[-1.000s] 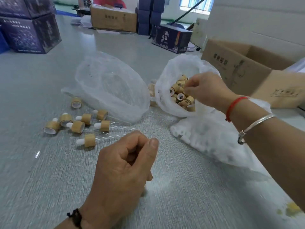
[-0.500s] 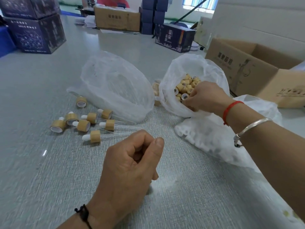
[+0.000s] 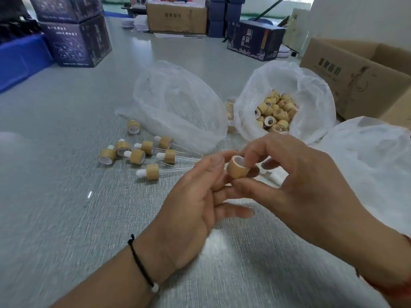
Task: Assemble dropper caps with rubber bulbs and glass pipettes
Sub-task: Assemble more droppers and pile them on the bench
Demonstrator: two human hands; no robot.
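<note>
At the far left, a blue crate (image 3: 21, 61) and two stacked dark printed boxes (image 3: 75, 41) are sitting on the grey bench (image 3: 55, 196). Nearer the middle, a cluster of bamboo dropper caps (image 3: 135, 152) is lying on the bench; several are carrying white rubber bulbs and thin glass pipettes (image 3: 175, 171) that are pointing to the right, while one cap (image 3: 133, 126) is lying apart, just beside a crumpled clear plastic bag (image 3: 178, 107).

The left hand (image 3: 189, 203) is reaching in from below with a black cord bracelet (image 3: 142, 267) on its wrist; its thumb and fingertips are pinching a single bamboo cap (image 3: 238, 168) held above the bench, open end tilted upward and showing a white lining. The right hand (image 3: 300, 185) is meeting it from the other side, fingers curled, with a fingertip pressing at the rim of the same cap. Whether a bulb is tucked in the right palm cannot be told.

Behind the hands, an open white bag (image 3: 311, 101) is holding a heap of loose bamboo caps (image 3: 275, 114). To the right, another white plastic bag (image 3: 373, 156) is lying on the bench, and an open cardboard carton (image 3: 355, 74) is standing behind it. Farther back, more cartons (image 3: 175, 18) and a dark printed box (image 3: 253, 41) are resting on the bench.
</note>
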